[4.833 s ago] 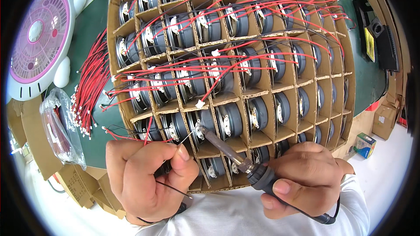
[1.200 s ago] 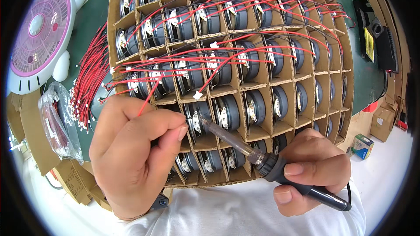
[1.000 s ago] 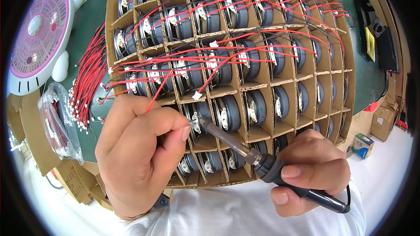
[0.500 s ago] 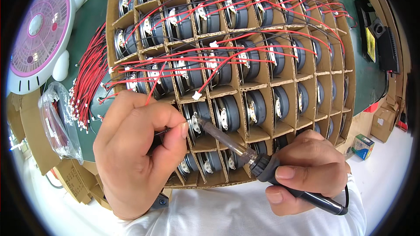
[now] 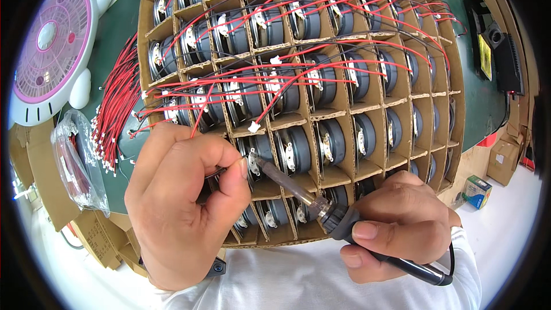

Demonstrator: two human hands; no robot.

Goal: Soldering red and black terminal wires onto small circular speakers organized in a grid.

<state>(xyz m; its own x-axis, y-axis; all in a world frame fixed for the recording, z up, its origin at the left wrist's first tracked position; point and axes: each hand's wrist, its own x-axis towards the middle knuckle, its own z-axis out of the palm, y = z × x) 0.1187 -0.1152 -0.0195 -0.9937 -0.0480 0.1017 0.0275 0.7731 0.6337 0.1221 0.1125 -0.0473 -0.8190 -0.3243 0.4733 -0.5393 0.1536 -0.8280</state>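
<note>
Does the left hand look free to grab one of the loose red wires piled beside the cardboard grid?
Probably not right now. The left hand is pinching a thin wire at a speaker where the soldering iron tip touches. The loose red wires lie uncovered just beyond its knuckles, so nothing else blocks them.

Left hand (image 5: 183,206) pinched tight — right hand (image 5: 399,227) in closed grip.

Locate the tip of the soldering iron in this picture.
In the head view, lower centre: the soldering iron slants up-left from the right hand, its tip beside the left hand at a speaker.
</note>
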